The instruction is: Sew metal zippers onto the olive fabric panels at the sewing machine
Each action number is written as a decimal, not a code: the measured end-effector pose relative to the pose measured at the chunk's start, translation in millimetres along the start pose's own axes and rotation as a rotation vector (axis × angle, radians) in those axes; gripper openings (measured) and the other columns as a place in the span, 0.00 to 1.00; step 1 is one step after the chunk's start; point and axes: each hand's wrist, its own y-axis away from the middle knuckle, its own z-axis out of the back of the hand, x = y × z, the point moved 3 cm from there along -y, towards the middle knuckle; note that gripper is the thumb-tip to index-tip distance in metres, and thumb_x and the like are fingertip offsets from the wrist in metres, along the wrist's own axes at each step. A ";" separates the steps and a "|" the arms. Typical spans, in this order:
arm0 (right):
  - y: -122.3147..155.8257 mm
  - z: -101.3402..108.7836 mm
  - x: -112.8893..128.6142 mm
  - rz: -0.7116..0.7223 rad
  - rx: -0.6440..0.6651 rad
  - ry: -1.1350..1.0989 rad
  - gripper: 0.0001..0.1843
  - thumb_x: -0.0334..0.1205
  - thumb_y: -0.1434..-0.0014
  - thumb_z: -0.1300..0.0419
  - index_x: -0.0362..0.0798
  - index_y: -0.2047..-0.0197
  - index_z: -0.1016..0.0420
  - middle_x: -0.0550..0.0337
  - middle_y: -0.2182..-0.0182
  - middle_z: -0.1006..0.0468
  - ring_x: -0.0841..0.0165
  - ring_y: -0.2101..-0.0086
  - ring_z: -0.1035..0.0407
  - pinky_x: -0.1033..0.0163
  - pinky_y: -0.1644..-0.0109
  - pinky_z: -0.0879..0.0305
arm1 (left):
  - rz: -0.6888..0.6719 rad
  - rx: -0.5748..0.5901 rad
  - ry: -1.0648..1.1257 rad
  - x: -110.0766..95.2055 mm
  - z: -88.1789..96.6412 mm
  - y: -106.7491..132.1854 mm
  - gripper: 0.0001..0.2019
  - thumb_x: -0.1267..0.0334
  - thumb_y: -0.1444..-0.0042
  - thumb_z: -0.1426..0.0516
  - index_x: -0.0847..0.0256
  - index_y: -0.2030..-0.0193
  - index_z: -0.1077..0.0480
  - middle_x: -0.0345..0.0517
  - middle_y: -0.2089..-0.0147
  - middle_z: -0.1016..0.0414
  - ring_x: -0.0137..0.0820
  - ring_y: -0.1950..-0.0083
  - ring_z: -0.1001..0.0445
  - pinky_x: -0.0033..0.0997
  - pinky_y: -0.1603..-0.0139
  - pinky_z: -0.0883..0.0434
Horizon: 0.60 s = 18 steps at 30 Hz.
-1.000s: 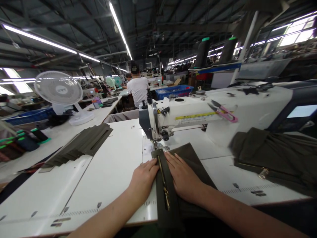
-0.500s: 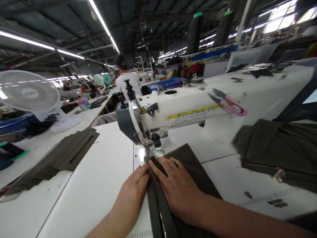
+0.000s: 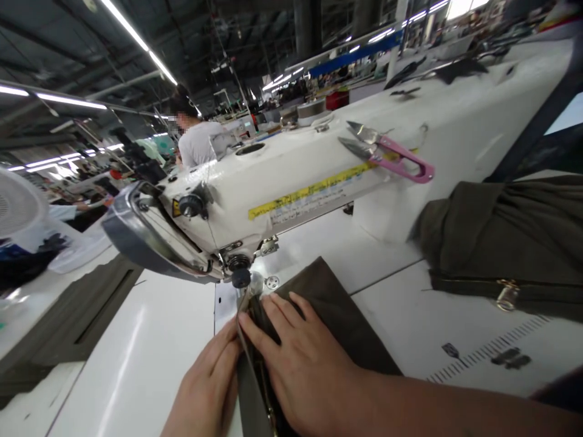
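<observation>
Resting right hand [image 3: 303, 358] spread on cloth [image 3: 325, 303], left hand [image 3: 203, 376] of unclear grip, I judge most zipper [image 3: 270, 417] remains before machine [image 3: 296, 182].

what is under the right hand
The right hand rests on dark olive fabric, which shows beyond it toward the sewing machine. What lies directly beneath the hand is covered and cannot be seen.

A dark ceiling [image 3: 77, 36] spreads to the left of the white post [image 3: 397, 42], a long tube light [image 3: 126, 25] slanting across it. A blue bar [image 3: 350, 57] runs just left of the post; a bright window [image 3: 462, 6] (cropped at the top) glares to its right. Well below the post lies a white tabletop [image 3: 150, 340]; a white fan [image 3: 20, 200] stands far to the post's left.
</observation>
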 end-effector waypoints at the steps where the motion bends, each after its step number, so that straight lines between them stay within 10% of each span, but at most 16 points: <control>1: 0.2 -0.2 0.0 0.001 -0.007 -0.002 0.27 0.41 0.39 0.55 0.48 0.37 0.50 0.40 0.42 0.41 0.53 0.43 0.48 0.42 0.42 0.55 | -0.005 0.001 -0.004 -0.1 0.3 -0.5 0.18 0.64 0.41 0.54 0.58 0.45 0.39 0.50 0.44 0.34 0.38 0.48 0.30 0.34 0.48 0.30; 8: 0.3 -3.3 0.0 0.041 0.055 0.066 0.29 0.39 0.41 0.54 0.29 0.41 0.44 0.37 0.40 0.47 0.53 0.40 0.56 0.47 0.37 0.60 | -0.054 0.032 -0.022 -1.6 1.0 -3.6 0.16 0.70 0.43 0.55 0.60 0.48 0.37 0.51 0.44 0.33 0.38 0.46 0.31 0.38 0.49 0.29; 18: 5.3 -0.7 2.5 0.093 0.098 0.175 0.27 0.32 0.42 0.54 0.36 0.39 0.45 0.44 0.40 0.47 0.58 0.40 0.56 0.48 0.37 0.57 | -0.038 -0.074 -0.036 -14.0 5.8 -3.3 0.16 0.73 0.43 0.55 0.65 0.50 0.34 0.57 0.48 0.31 0.41 0.46 0.33 0.46 0.49 0.30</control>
